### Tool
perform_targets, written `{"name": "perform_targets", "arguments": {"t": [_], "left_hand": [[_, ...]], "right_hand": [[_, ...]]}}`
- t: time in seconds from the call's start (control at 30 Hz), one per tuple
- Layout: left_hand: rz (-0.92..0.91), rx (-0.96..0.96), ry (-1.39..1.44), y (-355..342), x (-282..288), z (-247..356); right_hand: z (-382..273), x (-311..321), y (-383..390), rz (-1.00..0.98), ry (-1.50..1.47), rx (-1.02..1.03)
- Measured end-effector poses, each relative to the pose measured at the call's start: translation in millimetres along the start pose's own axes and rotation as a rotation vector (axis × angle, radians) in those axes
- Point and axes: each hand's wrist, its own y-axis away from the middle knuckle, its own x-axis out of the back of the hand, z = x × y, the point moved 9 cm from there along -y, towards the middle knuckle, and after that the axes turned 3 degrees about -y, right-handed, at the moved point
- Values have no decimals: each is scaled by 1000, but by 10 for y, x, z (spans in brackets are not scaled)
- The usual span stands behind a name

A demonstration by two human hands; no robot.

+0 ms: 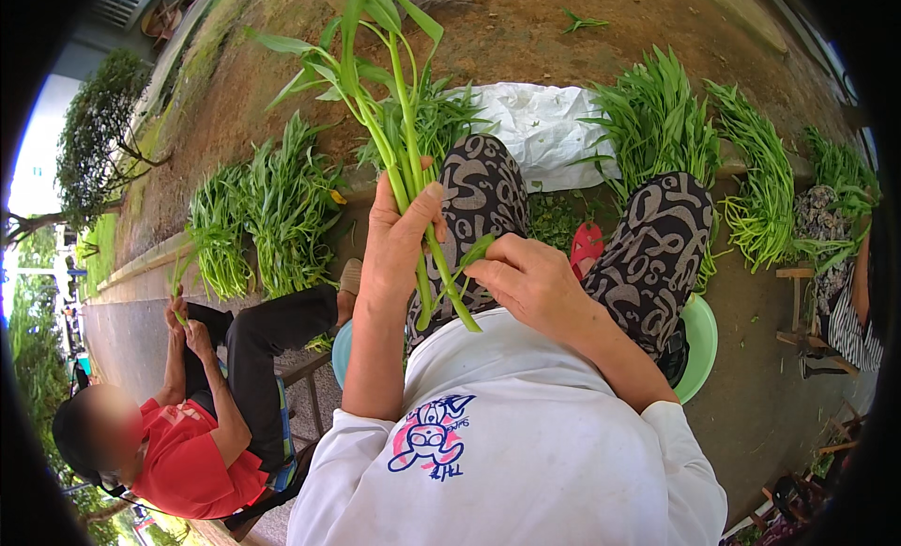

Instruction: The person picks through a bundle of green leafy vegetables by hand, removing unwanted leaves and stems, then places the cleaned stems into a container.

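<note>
My left hand (396, 234) is closed around a few stalks of water spinach (405, 147), thick pale-green stems with long narrow leaves. The leafy tops rise above the fist, and the cut ends hang below it over my lap. Beside the lower stems, my right hand (542, 281) pinches a small green leaf (477, 251) between thumb and fingertips. A thin side stalk runs from that leaf toward the main stems; whether it is still joined to them I cannot tell.
Bundled greens (657, 119) lean along a low curb, around a white sack (535, 128). A green basin (697, 349) stands at my right and a blue basin (343, 351) at my left. A co-worker in a red shirt (202, 461) sits at left, holding a stem. Another person sits far right.
</note>
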Motion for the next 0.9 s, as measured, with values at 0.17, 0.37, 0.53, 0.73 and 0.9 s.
{"name": "perform_targets", "arguments": {"t": [0.17, 0.37, 0.53, 0.73, 0.9], "left_hand": [[-20, 10, 20, 0, -32, -19], [-15, 7, 29, 3, -46, -9], [-7, 10, 35, -4, -22, -15], [4, 12, 29, -5, 4, -11], [8, 13, 18, -4, 10, 15]], "right_hand": [[-23, -21, -4, 12, 84, 56], [-2, -89, 23, -16, 154, 49], [74, -124, 63, -8, 116, -29], [243, -180, 139, -36, -158, -236], [381, -235, 210, -103, -460, -404]]}}
